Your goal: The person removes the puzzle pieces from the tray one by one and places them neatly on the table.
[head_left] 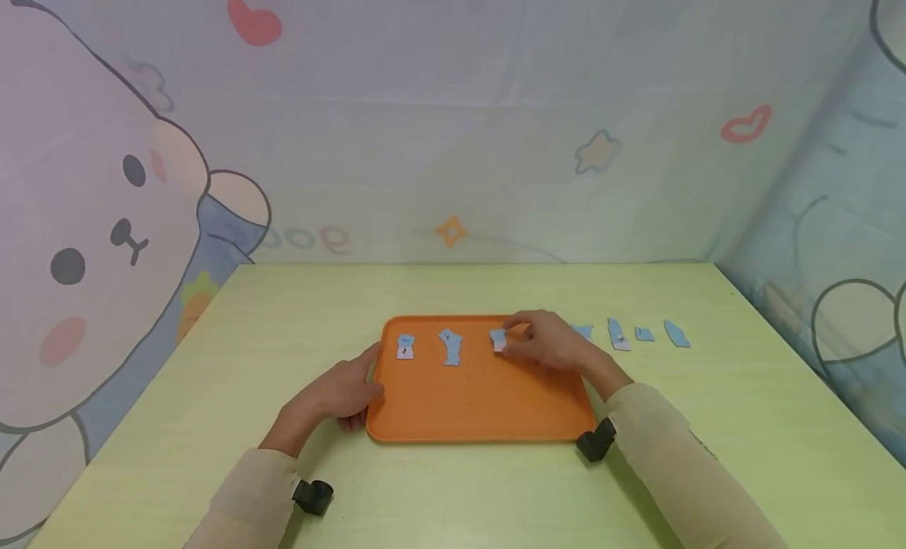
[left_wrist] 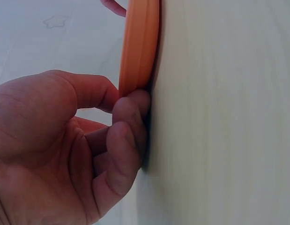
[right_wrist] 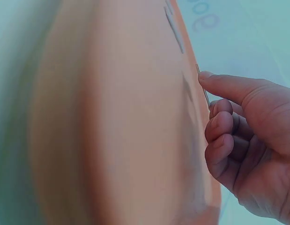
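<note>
At the left side of the orange tray point(head_left: 474, 411), my left hand point(head_left: 347, 388) grips the rim; the left wrist view shows thumb and fingers pinching the tray's edge point(left_wrist: 139, 51). My right hand point(head_left: 545, 340) pinches a small blue-and-pink puzzle piece point(head_left: 499, 339) over the tray's back part. In the right wrist view this thin piece point(right_wrist: 204, 89) appears edge-on, held off the tray surface. Two other pieces lie on the tray: a blue-and-pink piece point(head_left: 405, 348) at the back left and a forked blue piece point(head_left: 451, 349) to its right.
On the table point(head_left: 467, 490) right of the tray lie several blue pieces: one partly hidden piece point(head_left: 584, 330) behind my right hand, a long piece point(head_left: 618, 335), a small piece point(head_left: 644, 334) and a pointed piece point(head_left: 676, 333). A printed cloth backdrop point(head_left: 495, 156) stands behind the table.
</note>
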Motion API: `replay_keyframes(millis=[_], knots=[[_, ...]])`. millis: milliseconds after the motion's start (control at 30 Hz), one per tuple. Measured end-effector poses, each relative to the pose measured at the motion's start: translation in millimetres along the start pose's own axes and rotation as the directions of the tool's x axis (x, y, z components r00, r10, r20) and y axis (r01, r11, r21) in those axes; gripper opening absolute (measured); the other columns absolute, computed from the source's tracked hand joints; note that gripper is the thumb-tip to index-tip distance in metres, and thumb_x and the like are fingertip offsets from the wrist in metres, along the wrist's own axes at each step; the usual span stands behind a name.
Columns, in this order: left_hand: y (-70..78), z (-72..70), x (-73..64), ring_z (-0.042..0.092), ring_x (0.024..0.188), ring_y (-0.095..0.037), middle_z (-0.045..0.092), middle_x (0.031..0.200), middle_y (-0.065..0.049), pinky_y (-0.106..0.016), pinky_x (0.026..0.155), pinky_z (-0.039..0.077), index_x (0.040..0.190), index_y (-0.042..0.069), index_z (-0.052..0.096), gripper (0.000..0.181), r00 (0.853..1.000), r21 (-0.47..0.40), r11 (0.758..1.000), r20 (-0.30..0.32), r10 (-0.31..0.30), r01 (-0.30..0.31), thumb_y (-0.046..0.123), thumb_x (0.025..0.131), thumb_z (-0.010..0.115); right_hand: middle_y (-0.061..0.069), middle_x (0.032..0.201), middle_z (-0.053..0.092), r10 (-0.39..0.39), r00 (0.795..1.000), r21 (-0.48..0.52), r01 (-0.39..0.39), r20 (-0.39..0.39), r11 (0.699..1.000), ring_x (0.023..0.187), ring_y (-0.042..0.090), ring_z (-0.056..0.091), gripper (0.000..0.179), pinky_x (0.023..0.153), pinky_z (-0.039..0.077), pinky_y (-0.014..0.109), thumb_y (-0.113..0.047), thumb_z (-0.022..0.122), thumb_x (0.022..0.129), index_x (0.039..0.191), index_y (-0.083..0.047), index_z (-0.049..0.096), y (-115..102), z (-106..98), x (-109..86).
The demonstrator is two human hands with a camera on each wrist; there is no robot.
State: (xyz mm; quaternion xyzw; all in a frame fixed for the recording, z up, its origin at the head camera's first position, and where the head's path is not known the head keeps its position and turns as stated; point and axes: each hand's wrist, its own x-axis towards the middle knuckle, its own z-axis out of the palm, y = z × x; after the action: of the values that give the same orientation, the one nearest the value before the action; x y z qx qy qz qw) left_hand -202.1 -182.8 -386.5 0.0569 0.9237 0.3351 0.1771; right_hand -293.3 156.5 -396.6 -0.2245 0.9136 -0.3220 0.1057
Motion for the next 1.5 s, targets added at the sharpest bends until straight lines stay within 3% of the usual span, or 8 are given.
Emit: replay_keyframes(millis=[133, 267, 400, 533, 700, 967, 1233, 1500], knots=[[0.6, 0.2, 0.0, 0.052, 0.041, -0.017, 0.058, 0.054, -0.008, -0.032, 0.043, 0.047, 0.154, 0.017, 0.012, 0.074, 1.000, 0.009, 1.000, -0.003, -0.005, 0.005, 0.012, 0.089, 0.047, 0.001, 0.124, 0.059, 0.001, 1.000, -0.003, -0.001, -0.008, 1.000, 0.098, 0.020, 0.060, 0.047, 0.078, 0.050, 0.034, -0.039, 0.069, 0.085, 0.127, -0.020, 0.060, -2.5, -3.6, -2.7], [1.4, 0.3, -0.1, 0.051, 0.041, -0.017, 0.058, 0.054, -0.007, -0.031, 0.042, 0.047, 0.154, 0.016, 0.012, 0.074, 1.000, 0.007, 1.000, 0.000, -0.012, 0.012, 0.012, 0.089, 0.047, 0.000, 0.123, 0.059, -0.011, 1.000, -0.003, 0.011, -0.019, 1.000, 0.102, 0.021, 0.058, 0.047, 0.078, 0.049, 0.034, -0.041, 0.068, 0.085, 0.127, -0.021, 0.061, -2.8, -6.2, -7.1], [2.2, -0.1, -0.3, 0.052, 0.041, -0.017, 0.058, 0.055, -0.007, -0.031, 0.042, 0.047, 0.154, 0.016, 0.012, 0.074, 1.000, 0.008, 1.000, 0.002, -0.017, 0.017, 0.012, 0.089, 0.047, -0.002, 0.117, 0.061, -0.031, 0.999, -0.001, 0.031, -0.029, 1.000, 0.094, 0.019, 0.057, 0.048, 0.073, 0.048, 0.032, -0.042, 0.067, 0.086, 0.129, -0.020, 0.060, -2.8, -7.8, -13.0], [2.1, -0.2, -0.4, 0.052, 0.041, -0.017, 0.058, 0.055, -0.008, -0.031, 0.042, 0.047, 0.154, 0.015, 0.012, 0.074, 1.000, 0.007, 1.000, 0.001, -0.015, 0.015, 0.012, 0.089, 0.047, -0.001, 0.082, 0.062, -0.027, 0.999, 0.030, 0.028, -0.029, 0.999, 0.066, 0.016, 0.054, 0.046, 0.059, 0.045, 0.030, -0.042, 0.067, 0.086, 0.127, -0.022, 0.060, -3.7, -9.2, -19.3], [1.0, 0.2, -1.2, 0.053, 0.042, -0.019, 0.058, 0.055, -0.008, -0.033, 0.043, 0.048, 0.154, 0.017, 0.012, 0.075, 1.000, -0.002, 1.000, 0.001, -0.009, 0.009, 0.012, 0.088, 0.047, -0.001, 0.052, 0.044, -0.020, 1.000, 0.070, 0.021, -0.017, 0.997, 0.044, 0.014, 0.040, 0.045, 0.046, 0.037, 0.028, -0.041, 0.068, 0.085, 0.126, -0.022, 0.060, -3.4, -10.9, -25.9], [1.2, 0.1, -3.3, 0.053, 0.042, -0.020, 0.058, 0.055, -0.009, -0.034, 0.044, 0.049, 0.154, 0.017, 0.014, 0.074, 1.000, -0.005, 1.000, -0.001, 0.008, -0.008, 0.012, 0.088, 0.047, 0.002, 0.085, 0.065, -0.013, 1.000, 0.064, 0.015, -0.027, 0.998, 0.062, 0.017, 0.055, 0.050, 0.057, 0.047, 0.032, -0.042, 0.068, 0.085, 0.129, -0.022, 0.058, 0.7, -11.0, -36.1], [2.9, -0.6, -3.5, 0.054, 0.042, -0.019, 0.058, 0.055, -0.008, -0.033, 0.044, 0.048, 0.154, 0.016, 0.013, 0.074, 1.000, -0.003, 1.000, 0.002, -0.003, 0.003, 0.012, 0.088, 0.047, -0.001, 0.054, 0.046, -0.013, 1.000, 0.062, 0.015, -0.028, 0.998, 0.047, 0.014, 0.042, 0.039, 0.047, 0.037, 0.027, -0.043, 0.069, 0.084, 0.118, -0.026, 0.061, 2.7, -13.0, -44.5], [3.4, -1.6, -4.0, 0.052, 0.042, -0.019, 0.058, 0.055, -0.008, -0.033, 0.043, 0.048, 0.154, 0.015, 0.013, 0.074, 1.000, 0.006, 1.000, 0.004, -0.004, 0.004, 0.011, 0.088, 0.047, -0.003, 0.058, 0.050, -0.002, 1.000, 0.058, 0.004, -0.024, 0.998, 0.055, 0.012, 0.046, 0.038, 0.052, 0.040, 0.026, -0.041, 0.071, 0.082, 0.117, -0.029, 0.062, 14.6, -16.7, -55.5]])
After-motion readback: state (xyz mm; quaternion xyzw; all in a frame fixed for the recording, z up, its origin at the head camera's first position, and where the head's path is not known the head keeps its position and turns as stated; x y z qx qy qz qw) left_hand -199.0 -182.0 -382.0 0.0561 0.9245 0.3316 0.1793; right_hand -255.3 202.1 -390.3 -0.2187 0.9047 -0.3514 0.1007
